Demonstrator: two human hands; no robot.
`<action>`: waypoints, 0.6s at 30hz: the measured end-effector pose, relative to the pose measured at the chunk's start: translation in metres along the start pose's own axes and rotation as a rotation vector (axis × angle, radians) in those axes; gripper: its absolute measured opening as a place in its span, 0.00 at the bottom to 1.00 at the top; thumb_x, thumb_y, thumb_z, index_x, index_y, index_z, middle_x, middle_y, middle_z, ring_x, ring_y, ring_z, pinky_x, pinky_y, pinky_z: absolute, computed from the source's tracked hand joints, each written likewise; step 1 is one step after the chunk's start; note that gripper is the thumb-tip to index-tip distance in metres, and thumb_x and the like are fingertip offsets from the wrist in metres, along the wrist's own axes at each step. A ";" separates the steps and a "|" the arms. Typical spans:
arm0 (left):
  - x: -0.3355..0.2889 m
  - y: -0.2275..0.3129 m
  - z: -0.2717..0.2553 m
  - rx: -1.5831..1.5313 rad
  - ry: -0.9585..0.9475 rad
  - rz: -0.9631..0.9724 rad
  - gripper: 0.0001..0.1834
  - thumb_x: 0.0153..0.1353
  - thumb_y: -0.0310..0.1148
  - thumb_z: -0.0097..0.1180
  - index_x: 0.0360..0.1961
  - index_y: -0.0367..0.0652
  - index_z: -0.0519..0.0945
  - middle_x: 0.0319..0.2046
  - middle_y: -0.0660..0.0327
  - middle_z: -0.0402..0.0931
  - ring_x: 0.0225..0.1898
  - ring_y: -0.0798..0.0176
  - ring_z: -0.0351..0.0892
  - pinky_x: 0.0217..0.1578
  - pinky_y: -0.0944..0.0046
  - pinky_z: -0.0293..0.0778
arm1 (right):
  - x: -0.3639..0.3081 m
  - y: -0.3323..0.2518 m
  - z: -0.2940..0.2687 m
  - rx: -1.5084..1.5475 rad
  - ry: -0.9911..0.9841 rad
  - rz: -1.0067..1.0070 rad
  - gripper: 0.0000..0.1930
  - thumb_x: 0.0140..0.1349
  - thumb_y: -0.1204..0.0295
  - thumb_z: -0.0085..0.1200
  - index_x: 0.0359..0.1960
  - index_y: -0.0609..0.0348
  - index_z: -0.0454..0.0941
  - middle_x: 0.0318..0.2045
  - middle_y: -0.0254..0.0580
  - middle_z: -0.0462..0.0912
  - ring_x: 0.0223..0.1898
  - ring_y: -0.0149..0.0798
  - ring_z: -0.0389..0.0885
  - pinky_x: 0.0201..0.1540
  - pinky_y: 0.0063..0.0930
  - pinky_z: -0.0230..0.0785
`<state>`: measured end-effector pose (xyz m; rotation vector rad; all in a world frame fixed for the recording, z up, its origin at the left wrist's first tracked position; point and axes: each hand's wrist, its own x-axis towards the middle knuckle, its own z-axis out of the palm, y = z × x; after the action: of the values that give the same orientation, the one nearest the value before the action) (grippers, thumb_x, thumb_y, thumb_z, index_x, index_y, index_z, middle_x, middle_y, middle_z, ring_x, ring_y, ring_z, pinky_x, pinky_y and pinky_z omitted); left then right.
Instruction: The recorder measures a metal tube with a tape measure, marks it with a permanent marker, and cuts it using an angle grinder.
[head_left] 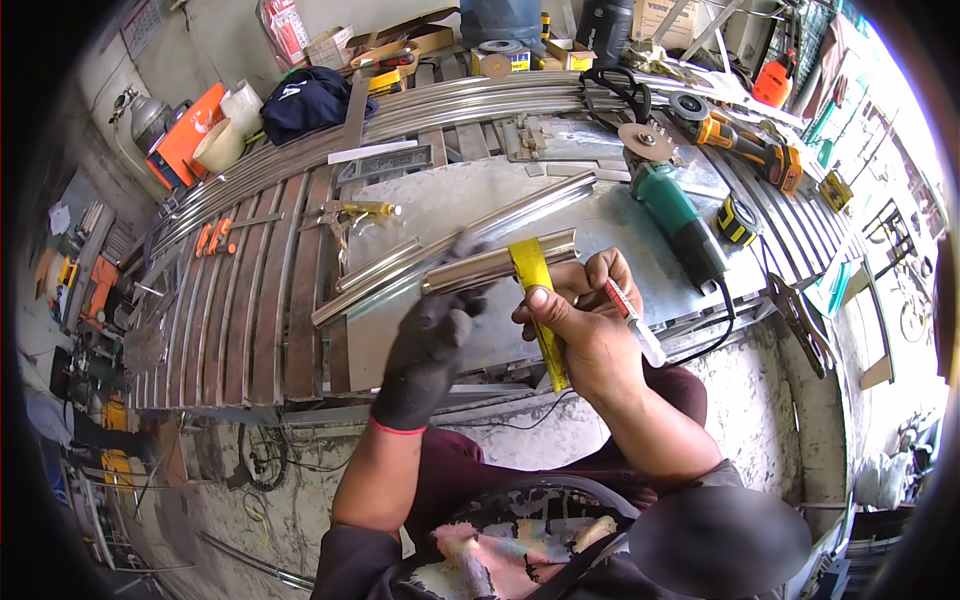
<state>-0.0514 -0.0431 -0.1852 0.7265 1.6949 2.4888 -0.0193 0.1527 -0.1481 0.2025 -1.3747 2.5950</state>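
My right hand [590, 330] is closed, its thumb pinching a yellow flat strip [541, 320] against the fingers. The strip's upper part lies across a short shiny metal tube [480, 268], and its lower end hangs below my thumb. A white marker [636, 326] with a red-and-white label also sits between the fingers of this hand. My left hand [432, 325], in a dark glove, is at the tube's left part. Its fingers are smeared by motion, so I cannot tell whether they grip. Longer shiny tubes [370, 290] lie on the sheet metal [390, 345] beyond.
A green angle grinder [665, 205] with a cutting disc lies right of the tube, its cord running off the bench. Near it are a tape measure [738, 220] and a yellow-black grinder [735, 140]. Clamping pliers [335, 218] lie left on the slatted bench [235, 330].
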 end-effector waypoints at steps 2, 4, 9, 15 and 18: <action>0.001 -0.002 0.010 -0.043 -0.043 -0.082 0.48 0.73 0.58 0.67 0.80 0.37 0.66 0.67 0.59 0.79 0.61 0.66 0.78 0.61 0.61 0.72 | -0.003 0.002 0.004 0.015 -0.012 -0.003 0.30 0.66 0.86 0.72 0.44 0.50 0.55 0.41 0.55 0.90 0.36 0.42 0.91 0.34 0.34 0.86; 0.006 0.000 0.022 -0.081 -0.081 -0.161 0.43 0.73 0.55 0.68 0.76 0.34 0.71 0.66 0.57 0.79 0.64 0.63 0.78 0.65 0.56 0.71 | -0.006 0.009 0.007 -0.040 -0.014 -0.109 0.31 0.66 0.86 0.72 0.44 0.52 0.54 0.41 0.54 0.90 0.37 0.39 0.91 0.37 0.33 0.87; 0.009 0.014 0.029 0.166 0.215 -0.024 0.16 0.78 0.38 0.64 0.52 0.34 0.87 0.44 0.58 0.88 0.43 0.67 0.87 0.46 0.61 0.82 | -0.013 0.002 0.006 -0.440 0.008 -0.078 0.31 0.60 0.81 0.80 0.39 0.53 0.59 0.31 0.38 0.84 0.31 0.26 0.75 0.37 0.23 0.74; 0.002 0.043 0.035 0.250 0.161 -0.136 0.24 0.85 0.47 0.53 0.66 0.36 0.78 0.47 0.55 0.87 0.36 0.59 0.89 0.38 0.60 0.83 | 0.004 -0.019 -0.017 -0.921 -0.141 -0.804 0.33 0.54 0.80 0.83 0.41 0.55 0.60 0.46 0.55 0.89 0.40 0.42 0.86 0.46 0.33 0.81; 0.003 0.056 0.049 0.032 0.071 -0.207 0.24 0.85 0.47 0.53 0.68 0.38 0.78 0.46 0.59 0.86 0.33 0.64 0.86 0.34 0.64 0.80 | 0.014 -0.026 -0.015 -0.930 -0.235 -0.910 0.32 0.56 0.80 0.81 0.41 0.56 0.60 0.51 0.60 0.89 0.42 0.46 0.88 0.46 0.34 0.83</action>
<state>-0.0215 -0.0221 -0.1197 0.4436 1.7377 2.3767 -0.0268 0.1809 -0.1332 0.7585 -1.8172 1.1055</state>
